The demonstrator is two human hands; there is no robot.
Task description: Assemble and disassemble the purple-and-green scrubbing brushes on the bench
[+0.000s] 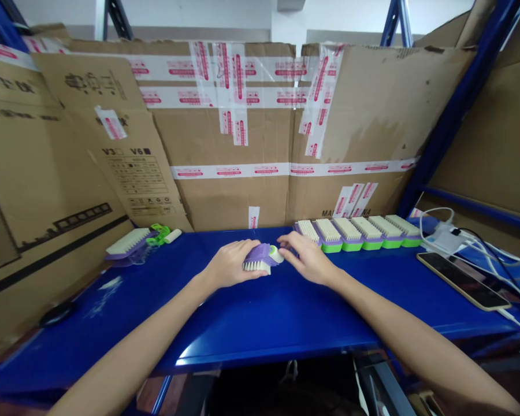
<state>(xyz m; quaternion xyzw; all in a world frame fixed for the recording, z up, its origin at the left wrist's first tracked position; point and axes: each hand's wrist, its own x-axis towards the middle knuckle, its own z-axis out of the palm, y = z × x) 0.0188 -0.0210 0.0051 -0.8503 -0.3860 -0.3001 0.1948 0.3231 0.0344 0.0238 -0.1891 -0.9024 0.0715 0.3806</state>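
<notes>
My left hand (227, 264) is clamped on a brush (256, 253), bristles down; my right hand (309, 257) is at its pale end (277, 255), pinching or not, I cannot tell.

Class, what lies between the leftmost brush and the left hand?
The head view shows green pieces, a whitish cylinder, then blue tabletop.

The left hand (229, 266) is gripping, back upward; just to its right, the right hand (311, 257) is hovering, fingers (292, 240) bent toward it; both forearms (156, 328) are slanting outward behind.
</notes>
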